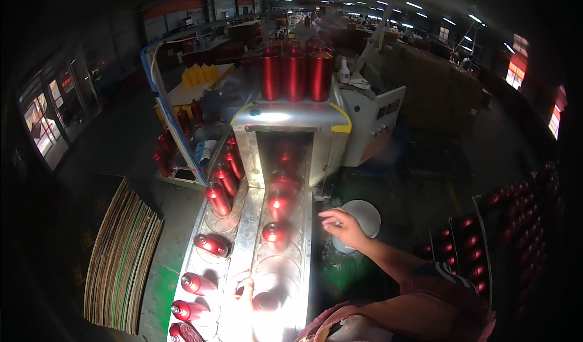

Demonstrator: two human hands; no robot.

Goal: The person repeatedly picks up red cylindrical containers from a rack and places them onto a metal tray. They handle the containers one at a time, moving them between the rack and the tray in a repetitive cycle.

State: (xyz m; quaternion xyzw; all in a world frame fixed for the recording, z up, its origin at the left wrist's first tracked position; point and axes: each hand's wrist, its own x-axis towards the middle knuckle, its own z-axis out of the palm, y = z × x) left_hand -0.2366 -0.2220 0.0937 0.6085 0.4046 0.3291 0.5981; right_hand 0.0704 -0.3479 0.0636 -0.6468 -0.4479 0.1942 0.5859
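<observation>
My left hand (244,290) is over the brightly lit metal conveyor and is partly washed out by glare. Its visible fingers look apart, with nothing to be made out between them. Close beside it is a dark red round shape (266,302), blurred by the light. My right hand (341,227) hangs open to the right of the conveyor, fingers loosely stretched, above a round pale stool top (368,216). On the right lane a shiny red bottle (274,233) stands nearest the tunnel mouth, with another red bottle (280,206) behind it. A red bottle (211,245) leans on the left lane.
The metal tunnel (288,116) spans the conveyor, with large red bottles (294,75) on top. A grey control box (373,123) adjoins it. Stacked boards (121,257) stand at the left. Rows of red bottles (480,242) fill the right side. A blue-edged frame (173,108) rises left of the tunnel.
</observation>
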